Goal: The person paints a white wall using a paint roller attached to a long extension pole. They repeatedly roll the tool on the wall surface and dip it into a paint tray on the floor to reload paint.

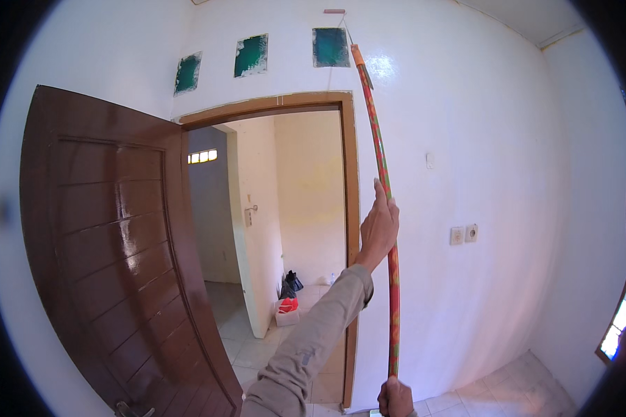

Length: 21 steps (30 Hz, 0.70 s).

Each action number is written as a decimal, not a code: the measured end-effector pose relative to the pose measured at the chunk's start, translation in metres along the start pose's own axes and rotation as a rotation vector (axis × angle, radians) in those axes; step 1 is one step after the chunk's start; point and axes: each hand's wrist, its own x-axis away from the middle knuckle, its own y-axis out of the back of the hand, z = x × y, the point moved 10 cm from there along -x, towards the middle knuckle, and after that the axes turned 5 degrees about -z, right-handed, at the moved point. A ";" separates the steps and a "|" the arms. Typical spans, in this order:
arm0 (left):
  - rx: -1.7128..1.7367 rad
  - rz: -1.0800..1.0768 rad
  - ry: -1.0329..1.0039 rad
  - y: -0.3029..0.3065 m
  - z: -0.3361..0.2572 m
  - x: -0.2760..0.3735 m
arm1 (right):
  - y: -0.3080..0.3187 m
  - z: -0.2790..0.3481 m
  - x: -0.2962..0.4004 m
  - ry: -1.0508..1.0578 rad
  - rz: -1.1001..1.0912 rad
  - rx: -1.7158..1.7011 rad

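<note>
My left hand (380,225) grips the middle of a long red and green patterned pole (380,151), its index finger stretched up along it. Lower down, my right hand (395,399) is closed around the pole near the bottom of the view. An orange band (357,54) wraps the pole's upper end, where a thin wire frame leads to a paint roller (334,11). The roller is high by the white wall (448,104), above a dark green panel (330,48) with white-smeared edges; I cannot tell whether it touches the wall.
A brown wooden door (115,234) stands open at left, beside a brown door frame (348,208). Two more green panels sit above the frame. On the wall are a switch plate (430,160) and sockets (457,236). Beyond the doorway are a box (287,317) and black bags (292,281).
</note>
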 end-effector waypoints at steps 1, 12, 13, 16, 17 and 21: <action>-0.006 0.016 0.018 -0.002 0.007 0.009 | 0.002 -0.011 0.009 0.052 -0.035 0.028; 0.144 0.034 -0.023 -0.015 0.037 0.092 | 0.004 -0.097 0.059 -0.038 -0.063 0.366; 0.141 0.009 -0.036 -0.009 0.035 0.086 | -0.001 -0.094 0.058 -0.059 -0.061 0.337; 0.153 -0.121 -0.128 0.010 0.022 0.053 | -0.017 -0.071 0.051 -0.130 -0.059 0.203; 0.125 -0.119 -0.112 0.017 0.021 0.040 | -0.026 -0.058 0.046 -0.151 -0.047 0.135; 0.044 -0.133 -0.137 0.047 -0.005 -0.006 | -0.061 0.014 0.018 -0.228 0.059 -0.167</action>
